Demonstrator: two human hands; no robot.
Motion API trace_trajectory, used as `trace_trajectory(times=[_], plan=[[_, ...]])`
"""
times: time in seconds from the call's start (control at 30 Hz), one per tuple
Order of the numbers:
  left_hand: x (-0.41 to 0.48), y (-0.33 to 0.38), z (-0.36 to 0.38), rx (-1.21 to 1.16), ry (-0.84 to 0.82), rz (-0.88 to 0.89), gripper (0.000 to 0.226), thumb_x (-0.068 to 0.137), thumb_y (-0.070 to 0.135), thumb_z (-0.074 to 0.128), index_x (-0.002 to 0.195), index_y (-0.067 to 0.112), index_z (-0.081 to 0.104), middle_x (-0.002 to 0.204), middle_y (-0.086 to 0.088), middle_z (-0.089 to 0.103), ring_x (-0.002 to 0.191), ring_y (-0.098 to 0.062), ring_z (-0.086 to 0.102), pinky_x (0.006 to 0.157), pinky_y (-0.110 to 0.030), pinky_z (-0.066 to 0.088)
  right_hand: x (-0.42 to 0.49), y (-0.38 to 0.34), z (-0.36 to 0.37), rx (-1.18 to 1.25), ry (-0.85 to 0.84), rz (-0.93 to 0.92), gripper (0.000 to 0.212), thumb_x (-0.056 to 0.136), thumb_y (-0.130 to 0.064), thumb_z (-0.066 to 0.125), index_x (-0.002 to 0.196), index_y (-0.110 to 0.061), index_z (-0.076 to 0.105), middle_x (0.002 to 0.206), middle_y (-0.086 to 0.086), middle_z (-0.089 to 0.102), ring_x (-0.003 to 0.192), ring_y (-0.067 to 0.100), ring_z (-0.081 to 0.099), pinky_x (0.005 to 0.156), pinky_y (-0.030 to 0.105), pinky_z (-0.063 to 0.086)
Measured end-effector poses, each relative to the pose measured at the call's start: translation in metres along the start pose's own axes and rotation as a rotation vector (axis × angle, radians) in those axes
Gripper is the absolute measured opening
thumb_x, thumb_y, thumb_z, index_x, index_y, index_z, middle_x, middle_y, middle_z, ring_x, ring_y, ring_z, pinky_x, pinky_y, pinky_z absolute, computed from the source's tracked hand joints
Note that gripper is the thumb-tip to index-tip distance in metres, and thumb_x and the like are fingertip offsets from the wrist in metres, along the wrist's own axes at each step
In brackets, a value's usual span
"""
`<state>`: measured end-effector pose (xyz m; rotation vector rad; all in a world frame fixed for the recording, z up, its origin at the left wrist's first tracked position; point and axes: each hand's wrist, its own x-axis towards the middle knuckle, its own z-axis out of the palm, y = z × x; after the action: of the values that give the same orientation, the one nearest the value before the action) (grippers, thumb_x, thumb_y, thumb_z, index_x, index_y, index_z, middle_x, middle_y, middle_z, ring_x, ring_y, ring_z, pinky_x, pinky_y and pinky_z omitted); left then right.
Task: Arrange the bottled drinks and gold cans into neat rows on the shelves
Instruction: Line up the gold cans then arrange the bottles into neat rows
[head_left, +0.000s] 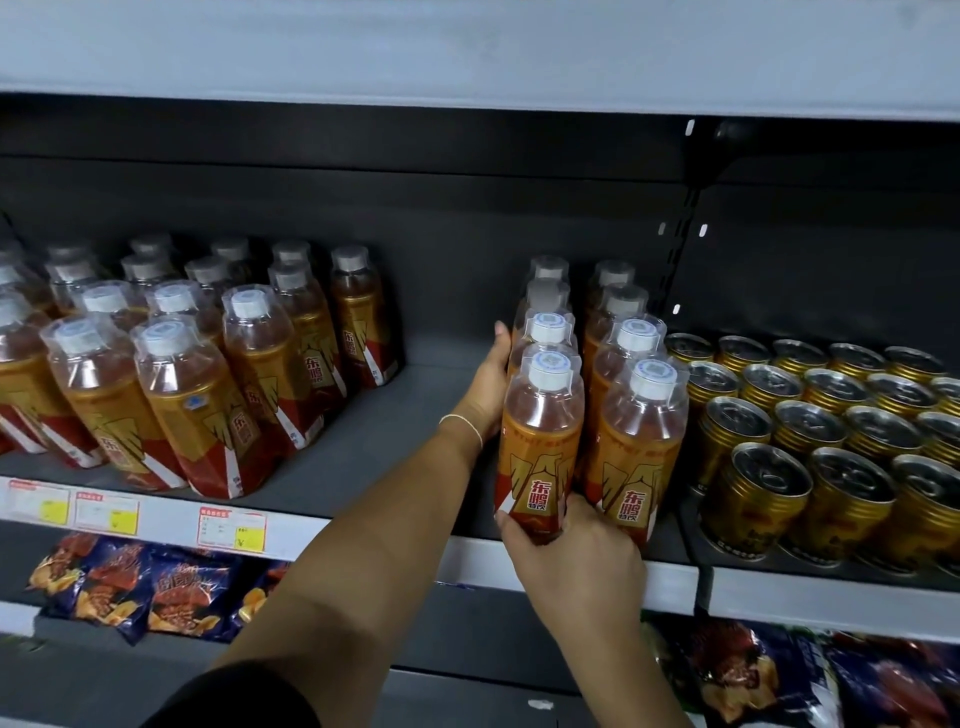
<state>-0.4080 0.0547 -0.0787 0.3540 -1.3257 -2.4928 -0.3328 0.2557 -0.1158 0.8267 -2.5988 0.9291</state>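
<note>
Dark shelf (415, 395): front bottle (540, 441) upright, cap twd 12 o'clock; right hand (571, 556) grips its base, left hand (488, 382) flat vs bottle row (545, 306).

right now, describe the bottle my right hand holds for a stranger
On the dark shelf, two bottle rows stand beside the gold cans. It is the left row's front bottle, the only one with the right hand round its base.

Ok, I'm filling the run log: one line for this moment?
left hand pressing side of bottle row | right hand gripping front bottle | gold cans untouched
</note>
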Motion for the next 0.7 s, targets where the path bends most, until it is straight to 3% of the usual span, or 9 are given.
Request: trace_trajectory(times=[0.07, 0.17, 0.27, 0.37, 0.47, 0.53, 0.7], plan=[[-0.002, 0.000, 0.001, 0.013, 0.040, 0.008, 0.079, 0.095, 0.067, 0.021, 0.152, 0.011, 0.026, 0.109, -0.007, 0.072, 0.083, -0.013, 0.070, 0.073, -0.027, 0.057, 0.000, 0.000, -0.002, 0.000, -0.024, -0.008, 0.049, 0.071, -0.066, 0.073, 0.077, -0.018, 0.063, 0.072, 0.000, 0.069, 0.064, 0.023, 0.067, 0.055, 0.026, 0.045], [-0.010, -0.002, -0.002, 0.090, 0.143, 0.051, 0.069, 0.097, 0.065, 0.022, 0.139, 0.016, 0.047, 0.138, -0.021, 0.052, 0.121, -0.026, 0.056, 0.098, -0.040, 0.048, -0.003, 0.003, -0.008, -0.019, -0.042, -0.029, 0.050, 0.075, -0.065, 0.072, 0.086, -0.017, 0.068, 0.077, 0.000, 0.072, 0.069, 0.024, 0.069, 0.058, 0.029, 0.049], [-0.034, -0.013, -0.007, 0.183, 0.282, 0.184, 0.065, 0.099, 0.059, 0.032, 0.147, 0.016, 0.039, 0.148, -0.013, 0.044, 0.135, -0.029, 0.044, 0.114, -0.049, 0.033, -0.010, 0.011, -0.012, 0.016, -0.008, -0.089, 0.041, 0.073, -0.052, 0.081, 0.086, -0.014, 0.075, 0.070, 0.002, 0.073, 0.059, 0.025, 0.069, 0.051, 0.030, 0.050], [-0.070, -0.033, -0.002, 0.198, 0.258, 0.259, 0.067, 0.093, 0.066, 0.036, 0.146, 0.026, 0.040, 0.145, -0.007, 0.050, 0.131, -0.025, 0.049, 0.110, -0.048, 0.038, -0.010, 0.017, -0.015, 0.067, 0.011, -0.116, 0.033, 0.075, -0.045, 0.082, 0.081, -0.013, 0.076, 0.067, 0.002, 0.073, 0.057, 0.024, 0.068, 0.051, 0.026, 0.046], [-0.099, -0.047, 0.010, 0.248, 0.246, 0.211, 0.068, 0.085, 0.076, 0.036, 0.130, 0.031, 0.058, 0.118, -0.004, 0.070, 0.108, -0.020, 0.067, 0.085, -0.033, 0.057, 0.000, 0.018, -0.013, 0.113, -0.038, -0.085, 0.035, 0.083, -0.045, 0.074, 0.080, -0.010, 0.074, 0.071, 0.006, 0.073, 0.063, 0.026, 0.067, 0.056, 0.025, 0.041], [-0.105, -0.047, 0.016, 0.258, 0.269, 0.167, 0.066, 0.083, 0.078, 0.034, 0.116, 0.031, 0.068, 0.105, -0.004, 0.074, 0.098, -0.019, 0.071, 0.073, -0.027, 0.058, 0.004, 0.016, -0.013, 0.121, -0.075, -0.088, 0.038, 0.086, -0.046, 0.071, 0.082, -0.009, 0.073, 0.074, 0.007, 0.073, 0.067, 0.026, 0.067, 0.058, 0.027, 0.044], [-0.111, -0.043, 0.022, 0.421, 0.312, 0.157, 0.070, 0.085, 0.079, 0.026, 0.119, 0.032, 0.065, 0.108, 0.000, 0.073, 0.105, -0.016, 0.068, 0.098, -0.039, 0.049, 0.002, 0.018, -0.018, 0.087, -0.063, -0.136, 0.037, 0.087, -0.045, 0.070, 0.077, -0.010, 0.070, 0.068, 0.007, 0.069, 0.062, 0.026, 0.064, 0.054, 0.026, 0.041]])
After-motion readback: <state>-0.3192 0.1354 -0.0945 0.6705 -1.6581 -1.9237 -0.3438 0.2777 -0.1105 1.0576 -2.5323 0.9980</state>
